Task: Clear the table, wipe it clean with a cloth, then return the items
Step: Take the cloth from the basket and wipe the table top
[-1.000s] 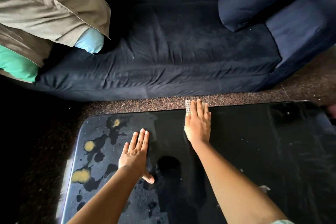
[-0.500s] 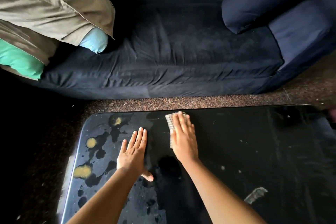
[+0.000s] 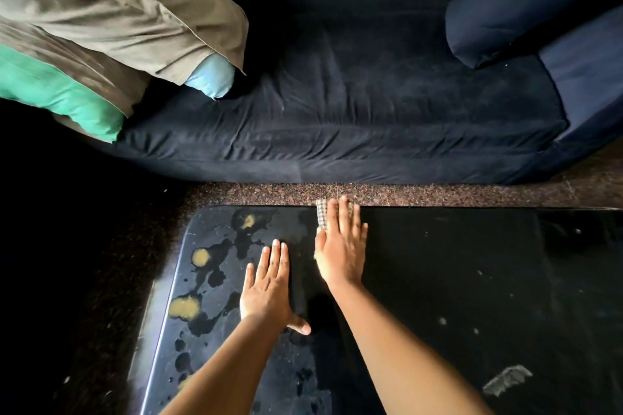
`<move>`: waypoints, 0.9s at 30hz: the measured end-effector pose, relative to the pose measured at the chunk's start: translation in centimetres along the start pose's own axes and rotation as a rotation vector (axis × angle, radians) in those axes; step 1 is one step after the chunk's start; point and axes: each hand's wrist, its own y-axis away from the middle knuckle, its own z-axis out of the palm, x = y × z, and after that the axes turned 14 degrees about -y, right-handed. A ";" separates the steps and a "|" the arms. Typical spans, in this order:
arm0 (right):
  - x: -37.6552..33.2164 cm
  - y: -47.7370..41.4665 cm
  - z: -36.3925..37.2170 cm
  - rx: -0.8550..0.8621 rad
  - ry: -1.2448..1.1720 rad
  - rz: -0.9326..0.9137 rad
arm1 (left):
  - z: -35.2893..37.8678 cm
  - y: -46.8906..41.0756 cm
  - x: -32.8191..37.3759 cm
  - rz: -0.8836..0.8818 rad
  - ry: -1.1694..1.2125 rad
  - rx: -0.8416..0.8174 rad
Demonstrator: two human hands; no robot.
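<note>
— How are the hands lying?
— The left hand is lying flat, fingers together, thumb out. The right hand is reaching further forward, palm down, arm extended.

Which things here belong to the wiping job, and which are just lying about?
Job:
- black table
- cloth under the right hand
- left hand, flat on the table
- yellowish stains

Lying about:
- dark sofa
- brown, green and blue pillows
- navy cushion
</note>
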 end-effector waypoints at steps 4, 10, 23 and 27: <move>-2.8 0.0 1.3 0.005 -0.034 0.048 | 0.2 -0.2 -0.2 -0.004 0.017 0.001; -4.2 -1.0 2.5 -0.211 0.021 -0.328 | 1.0 0.3 -0.7 -0.045 0.080 0.024; -2.2 2.6 1.6 -0.189 0.156 -0.451 | 2.6 2.9 -3.0 -0.005 0.032 0.092; -0.8 5.3 0.8 -0.049 0.150 -0.136 | 3.2 4.3 -4.2 0.048 0.010 0.073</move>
